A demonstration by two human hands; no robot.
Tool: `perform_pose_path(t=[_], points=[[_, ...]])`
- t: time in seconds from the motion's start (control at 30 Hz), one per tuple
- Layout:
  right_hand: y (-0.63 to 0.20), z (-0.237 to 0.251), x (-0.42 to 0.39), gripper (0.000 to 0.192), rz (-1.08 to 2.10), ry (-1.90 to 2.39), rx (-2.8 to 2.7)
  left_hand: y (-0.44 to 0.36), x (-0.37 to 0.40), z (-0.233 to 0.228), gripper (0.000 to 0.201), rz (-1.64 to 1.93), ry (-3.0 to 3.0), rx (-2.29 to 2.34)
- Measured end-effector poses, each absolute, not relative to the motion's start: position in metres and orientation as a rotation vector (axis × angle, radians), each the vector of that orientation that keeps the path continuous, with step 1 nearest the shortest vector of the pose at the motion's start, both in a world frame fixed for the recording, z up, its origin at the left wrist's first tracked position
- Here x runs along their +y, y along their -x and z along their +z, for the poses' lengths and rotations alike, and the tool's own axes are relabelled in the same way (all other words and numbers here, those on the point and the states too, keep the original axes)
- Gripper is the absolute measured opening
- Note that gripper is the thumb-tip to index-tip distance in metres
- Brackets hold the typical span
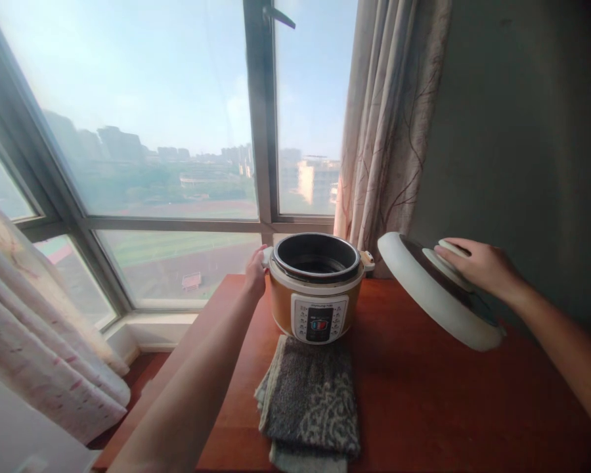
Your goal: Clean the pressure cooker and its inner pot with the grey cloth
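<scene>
An electric pressure cooker (283, 305) with a gold body and a white front panel stands uncovered on the wooden table. Its dark inner pot shows from above, and I see nothing inside. My left hand (257, 270) is closed around the white side handle on the cooker's left. Off to the right, my right hand (477, 263) grips the knob of the round white lid (423, 289). The lid is tilted in the air, apart from the cooker, with its right side lower. A folded grey patterned towel (310, 394) lies in front of the cooker.
The reddish-brown table (423, 407) extends to the right under the lid. Behind it are a large window (172, 226) and a hanging curtain (379, 125). Another curtain (44, 341) hangs at the left, beside the table. A dark wall (512, 151) stands at the right.
</scene>
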State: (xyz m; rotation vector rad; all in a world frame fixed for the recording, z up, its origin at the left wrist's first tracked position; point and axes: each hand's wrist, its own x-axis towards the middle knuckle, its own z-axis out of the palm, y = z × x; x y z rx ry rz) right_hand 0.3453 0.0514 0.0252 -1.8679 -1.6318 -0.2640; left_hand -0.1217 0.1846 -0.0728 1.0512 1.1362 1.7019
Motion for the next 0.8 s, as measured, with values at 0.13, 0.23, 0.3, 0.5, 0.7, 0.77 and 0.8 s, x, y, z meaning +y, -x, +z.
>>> perform_pose_path(t=[0.13,0.23,0.3,0.5,0.7,0.77,0.8], points=[[-0.283,0.090,0.060,0.039,-0.431,1.683,-1.728,0.120,0.182,-0.072,0.050,1.705,-1.046,1.145],[-0.227,0.117,0.081,0.035,-0.512,1.636,-1.872,0.121,0.181,-0.070,0.048,1.700,-1.051,1.153],[-0.192,0.124,0.099,0.040,-0.530,1.658,-1.963,0.122,0.181,-0.069,0.047,1.695,-1.058,1.169],[-0.117,0.118,0.143,0.059,-0.430,1.770,-2.121,0.125,0.182,-0.071,0.046,1.692,-1.088,1.201],[-0.084,0.101,0.159,0.068,-0.347,1.806,-2.179,0.127,0.185,-0.074,0.045,1.699,-1.095,1.182],[-0.080,0.094,0.161,0.067,-0.347,1.817,-2.185,0.126,0.185,-0.075,0.045,1.707,-1.088,1.177],[-0.079,0.091,0.162,0.066,-0.349,1.826,-2.180,0.126,0.185,-0.075,0.044,1.715,-1.082,1.175]])
